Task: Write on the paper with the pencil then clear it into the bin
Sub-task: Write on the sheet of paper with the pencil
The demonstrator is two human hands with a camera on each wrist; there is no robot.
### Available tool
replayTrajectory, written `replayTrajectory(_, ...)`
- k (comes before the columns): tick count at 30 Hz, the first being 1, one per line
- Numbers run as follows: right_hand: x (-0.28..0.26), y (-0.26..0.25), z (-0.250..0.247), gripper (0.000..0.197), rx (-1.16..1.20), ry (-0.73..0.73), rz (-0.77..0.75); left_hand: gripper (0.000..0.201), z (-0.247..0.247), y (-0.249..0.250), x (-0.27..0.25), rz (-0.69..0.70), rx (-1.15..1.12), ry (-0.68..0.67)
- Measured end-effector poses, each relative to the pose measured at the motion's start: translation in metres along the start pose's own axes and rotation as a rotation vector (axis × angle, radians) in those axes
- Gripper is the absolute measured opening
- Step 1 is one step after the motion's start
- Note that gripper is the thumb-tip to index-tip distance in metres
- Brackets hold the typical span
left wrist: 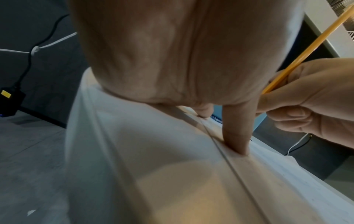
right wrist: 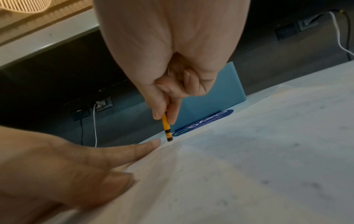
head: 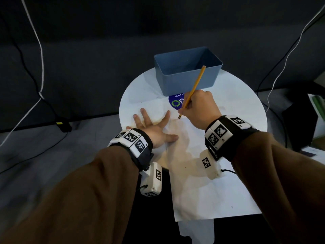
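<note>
While our left hand (head: pixel 154 128) lies flat with fingers spread on the white sheet of paper (head: pixel 207 187), our right hand (head: pixel 202 108) pinches the yellow wooden pencil (head: pixel 193 88), its dark lower end meeting the paper's far edge. Just beyond, the empty blue plastic rectangular bin (head: pixel 188 81) stands on the round white table (head: pixel 246 103).

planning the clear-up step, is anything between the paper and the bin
Nothing visible blocks it. The bin stands open-topped just beyond the paper, apart from its far edge. Only the left hand pressing it and the right hand with the pencil are over it.
</note>
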State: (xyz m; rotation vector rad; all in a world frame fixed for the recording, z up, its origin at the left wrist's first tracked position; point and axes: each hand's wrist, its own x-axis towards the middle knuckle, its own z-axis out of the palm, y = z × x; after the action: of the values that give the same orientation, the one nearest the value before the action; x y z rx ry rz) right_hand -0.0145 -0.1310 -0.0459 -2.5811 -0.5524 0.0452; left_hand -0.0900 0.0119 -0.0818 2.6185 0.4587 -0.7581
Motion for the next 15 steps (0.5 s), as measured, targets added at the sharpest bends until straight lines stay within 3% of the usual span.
replayTrajectory(5,0.003,0.007,0.0,0.02,-0.05,0.005,0.043,0.092,-0.001,-0.001,-0.001,0.003,-0.006,-0.002)
replayTrajectory(10,0.0,-0.006,0.004,0.022,-0.008,-0.009,-0.016,0.092,-0.002,0.0,-0.001,-0.002,-0.008,-0.009)
replayTrajectory(15,0.005,0.004,0.002,0.021,-0.051,0.021,0.07,0.091,-0.002,0.0,-0.004,0.002,-0.007,-0.019)
